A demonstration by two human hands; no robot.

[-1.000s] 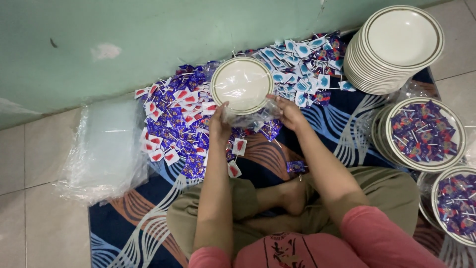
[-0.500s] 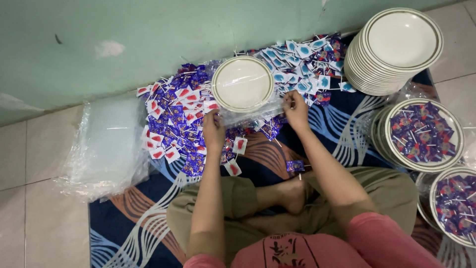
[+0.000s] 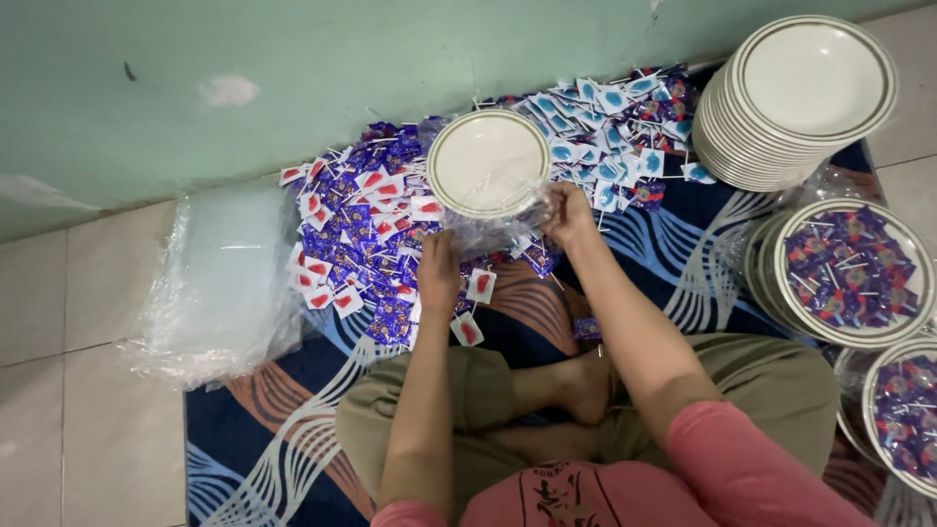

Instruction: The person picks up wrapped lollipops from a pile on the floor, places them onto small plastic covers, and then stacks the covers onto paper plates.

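Observation:
A white plate with a dark rim lies inside a clear plastic bag on top of a heap of small wrapped sweets on sticks. My left hand grips the bag's open end at its near left. My right hand pinches the bag's near right edge. Red-and-white and purple sweets spread left of the plate. Blue-and-white sweets lie to its right.
A tall stack of white plates stands at the far right. Two bagged plates filled with purple sweets sit on the right. A pile of clear bags lies left on the tiled floor. A blue patterned mat is under my crossed legs. The green wall is beyond.
The plate has gone further into the clear bag. Both hands have drawn back toward me to the bag's open end.

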